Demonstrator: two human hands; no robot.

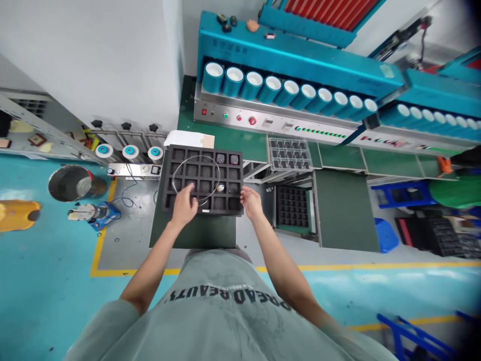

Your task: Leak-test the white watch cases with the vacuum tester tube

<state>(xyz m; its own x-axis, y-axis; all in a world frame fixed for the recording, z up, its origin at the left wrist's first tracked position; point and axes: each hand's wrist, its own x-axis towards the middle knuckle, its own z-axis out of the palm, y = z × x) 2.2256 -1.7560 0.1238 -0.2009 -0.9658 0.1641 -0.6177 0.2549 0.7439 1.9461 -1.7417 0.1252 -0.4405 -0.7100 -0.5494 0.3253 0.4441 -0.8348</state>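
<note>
A black foam tray divided into square pockets lies on the dark green bench in front of me. On top of it rests a thin, clear or wire-like ring. My left hand is over the tray's front left part, thumb and index finger apart, with nothing visible between them. At the tray's right edge is my right hand, its fingers curled together; whatever they hold is hidden. Two dark purplish pieces sit in the back right pockets. A small whitish piece lies nearer the middle right.
Behind the bench stands a teal machine with a row of white-topped cylinders. A clear compartment tray is to the right, above another black tray lower down. Left are a metal bucket and a yellow stool.
</note>
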